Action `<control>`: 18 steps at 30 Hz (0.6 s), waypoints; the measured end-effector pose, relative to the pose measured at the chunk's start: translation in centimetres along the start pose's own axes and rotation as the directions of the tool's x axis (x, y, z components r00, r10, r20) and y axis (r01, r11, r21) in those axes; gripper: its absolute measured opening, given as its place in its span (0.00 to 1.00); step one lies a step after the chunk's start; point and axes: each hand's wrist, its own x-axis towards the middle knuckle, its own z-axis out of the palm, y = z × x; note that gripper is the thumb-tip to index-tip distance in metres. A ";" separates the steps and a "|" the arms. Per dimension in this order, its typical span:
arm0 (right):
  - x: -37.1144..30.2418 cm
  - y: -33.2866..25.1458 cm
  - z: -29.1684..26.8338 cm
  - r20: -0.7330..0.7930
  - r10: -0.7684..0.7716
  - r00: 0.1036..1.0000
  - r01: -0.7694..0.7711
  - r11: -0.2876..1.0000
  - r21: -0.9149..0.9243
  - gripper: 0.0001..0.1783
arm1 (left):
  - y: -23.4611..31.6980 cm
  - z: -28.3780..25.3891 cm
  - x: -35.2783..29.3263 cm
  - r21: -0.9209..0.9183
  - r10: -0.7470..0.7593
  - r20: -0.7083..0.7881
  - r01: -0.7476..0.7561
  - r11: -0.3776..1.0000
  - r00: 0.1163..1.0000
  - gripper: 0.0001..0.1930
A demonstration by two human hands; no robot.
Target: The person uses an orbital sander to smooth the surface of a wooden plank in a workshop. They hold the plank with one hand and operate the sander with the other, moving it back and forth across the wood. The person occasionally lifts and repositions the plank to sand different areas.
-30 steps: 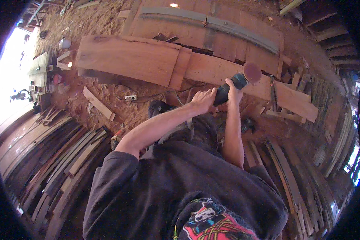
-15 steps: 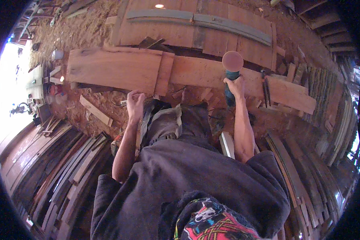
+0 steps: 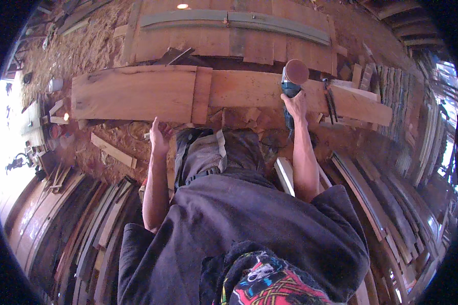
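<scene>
Your left hand [image 3: 160, 138] is open and loose. A strip of wood [image 3: 113, 151] lies to its left. Your right hand [image 3: 295, 104] is wrapped around a dark power tool [image 3: 290, 90], and the tool's round brown disc [image 3: 296, 71] sits just past that hand. Beyond your right hand runs a long board [image 3: 244, 89]. Well past both hands lies a grey beam [image 3: 280, 25].
</scene>
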 end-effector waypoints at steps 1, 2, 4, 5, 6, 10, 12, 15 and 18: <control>0.1 0.3 0.0 0.021 0.019 1.000 -0.020 1.000 0.013 0.49 | 0.2 0.2 0.1 0.006 -0.003 0.030 0.003 1.000 1.000 0.22; 0.2 0.3 0.0 0.048 0.034 0.998 -0.035 0.999 0.027 0.50 | 0.2 -0.1 0.4 0.011 -0.008 0.028 0.008 1.000 1.000 0.21; 0.3 0.3 -0.1 0.071 0.048 0.996 -0.050 0.998 0.032 0.54 | 0.3 -0.5 1.2 0.021 -0.020 0.028 0.019 1.000 0.999 0.21; 0.3 0.2 -0.1 0.067 0.048 0.997 -0.049 0.999 0.023 0.56 | 0.2 -0.8 1.8 0.017 -0.038 0.053 0.038 0.999 0.998 0.21; 0.1 0.2 -0.2 0.063 0.048 0.997 -0.049 0.999 0.012 0.59 | 0.2 -1.2 2.4 0.014 -0.058 0.080 0.057 0.998 0.995 0.21; -1.2 -1.3 -1.9 0.054 0.073 0.996 -0.072 0.997 -0.013 0.64 | -0.4 -2.4 4.4 -0.068 -0.101 0.137 0.111 0.992 0.985 0.20; -2.5 -2.0 -3.1 0.079 0.119 0.990 -0.123 0.991 0.054 0.66 | -0.4 -2.3 4.6 -0.088 -0.090 0.161 0.105 0.991 0.983 0.21; -3.3 -2.5 -3.2 0.116 0.195 0.974 -0.192 0.981 -0.029 0.65 | -1.1 -2.9 5.9 -0.084 -0.099 0.158 0.113 0.990 0.983 0.22; -5.1 -4.1 -1.8 -0.364 -0.076 0.928 -0.005 0.976 -0.217 0.56 | -0.8 -2.3 5.3 -0.032 -0.032 0.120 0.036 0.999 0.992 0.24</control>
